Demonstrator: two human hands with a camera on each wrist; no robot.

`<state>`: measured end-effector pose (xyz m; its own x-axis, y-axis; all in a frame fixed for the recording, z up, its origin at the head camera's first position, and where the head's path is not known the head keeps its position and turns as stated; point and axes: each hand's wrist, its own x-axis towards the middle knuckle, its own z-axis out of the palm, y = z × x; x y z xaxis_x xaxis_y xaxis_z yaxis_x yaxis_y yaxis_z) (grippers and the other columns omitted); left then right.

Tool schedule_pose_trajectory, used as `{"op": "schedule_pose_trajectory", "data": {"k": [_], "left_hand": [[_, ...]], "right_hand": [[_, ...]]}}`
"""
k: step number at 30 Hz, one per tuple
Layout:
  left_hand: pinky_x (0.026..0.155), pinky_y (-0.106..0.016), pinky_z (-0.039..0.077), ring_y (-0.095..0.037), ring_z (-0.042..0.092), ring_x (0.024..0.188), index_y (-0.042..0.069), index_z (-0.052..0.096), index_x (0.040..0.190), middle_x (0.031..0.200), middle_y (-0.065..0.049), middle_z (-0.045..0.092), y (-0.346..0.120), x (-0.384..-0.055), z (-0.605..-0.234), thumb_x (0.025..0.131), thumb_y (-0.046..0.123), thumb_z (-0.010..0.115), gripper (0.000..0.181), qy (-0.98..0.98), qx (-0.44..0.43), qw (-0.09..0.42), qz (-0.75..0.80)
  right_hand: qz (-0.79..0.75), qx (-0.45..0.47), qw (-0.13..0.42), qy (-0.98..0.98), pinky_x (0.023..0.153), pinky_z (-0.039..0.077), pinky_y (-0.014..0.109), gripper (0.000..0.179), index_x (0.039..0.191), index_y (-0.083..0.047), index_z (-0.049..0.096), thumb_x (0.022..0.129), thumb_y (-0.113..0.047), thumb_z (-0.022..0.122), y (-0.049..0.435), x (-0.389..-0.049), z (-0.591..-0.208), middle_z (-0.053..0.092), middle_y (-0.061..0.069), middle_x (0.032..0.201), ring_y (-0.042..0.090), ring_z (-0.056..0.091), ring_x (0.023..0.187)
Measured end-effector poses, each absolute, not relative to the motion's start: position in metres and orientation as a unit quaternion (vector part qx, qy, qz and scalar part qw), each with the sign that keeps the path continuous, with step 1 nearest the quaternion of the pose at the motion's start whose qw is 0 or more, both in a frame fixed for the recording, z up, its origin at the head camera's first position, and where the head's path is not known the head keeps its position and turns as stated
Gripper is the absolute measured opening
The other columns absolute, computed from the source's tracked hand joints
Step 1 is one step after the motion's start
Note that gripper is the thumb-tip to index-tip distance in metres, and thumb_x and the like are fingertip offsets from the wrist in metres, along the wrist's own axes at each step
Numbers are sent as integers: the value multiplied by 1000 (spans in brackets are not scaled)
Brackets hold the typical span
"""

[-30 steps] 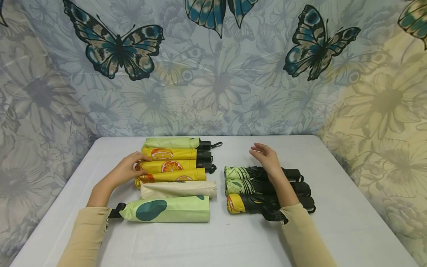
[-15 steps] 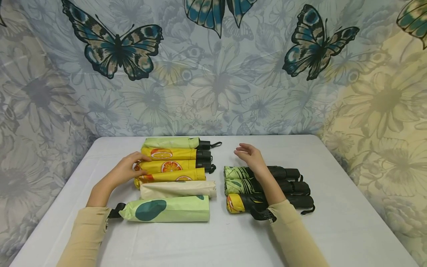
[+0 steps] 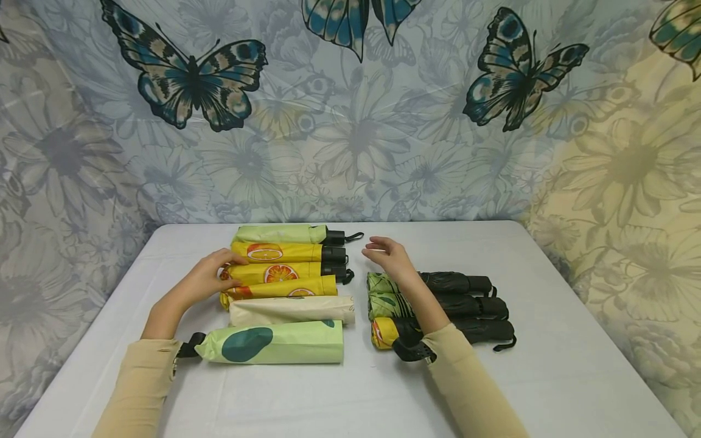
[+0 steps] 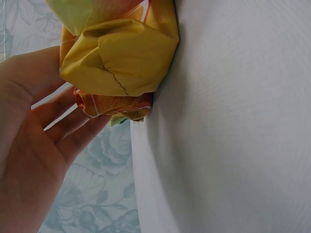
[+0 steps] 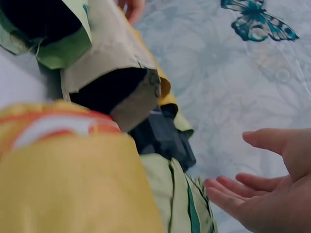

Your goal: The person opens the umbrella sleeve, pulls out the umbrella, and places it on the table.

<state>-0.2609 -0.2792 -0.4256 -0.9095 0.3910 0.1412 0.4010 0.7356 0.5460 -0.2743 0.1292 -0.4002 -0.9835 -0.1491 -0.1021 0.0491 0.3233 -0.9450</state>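
My left hand holds the left end of the middle yellow umbrella, which is printed with orange slices. In the left wrist view, its thumb and fingers lie around the yellow fabric. My right hand hovers with loosely extended fingers, beyond the two green-and-black folded umbrellas, holding nothing. The right wrist view shows it beside the pleated green fabric. More covered umbrellas lie in the left row: a light green one at the back, and other yellow ones on either side.
Nearest in the left row are a cream cover and a light green one with a black strap; their right ends gape dark. A yellow-and-black umbrella lies nearest on the right. Patterned cloth hangs behind the white table.
My right hand has moved left over the far side of the right-hand umbrellas, towards the left row. The left hand stays at the yellow umbrella.
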Motion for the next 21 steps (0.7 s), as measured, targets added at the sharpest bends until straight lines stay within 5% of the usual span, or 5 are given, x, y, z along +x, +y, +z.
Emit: {"op": "schedule_pose_trajectory", "data": {"k": [21], "left_hand": [[98, -56, 47, -36, 58, 110, 4, 64, 117, 113, -14, 62, -278, -260, -425, 79, 4, 78, 41, -929, -213, 8, -303]], "right_hand": [[-526, -60, 127, 838, 106, 47, 46, 44, 134, -3, 56, 95, -22, 63, 88, -278, -409, 60, 17, 133, 32, 56, 125]]}}
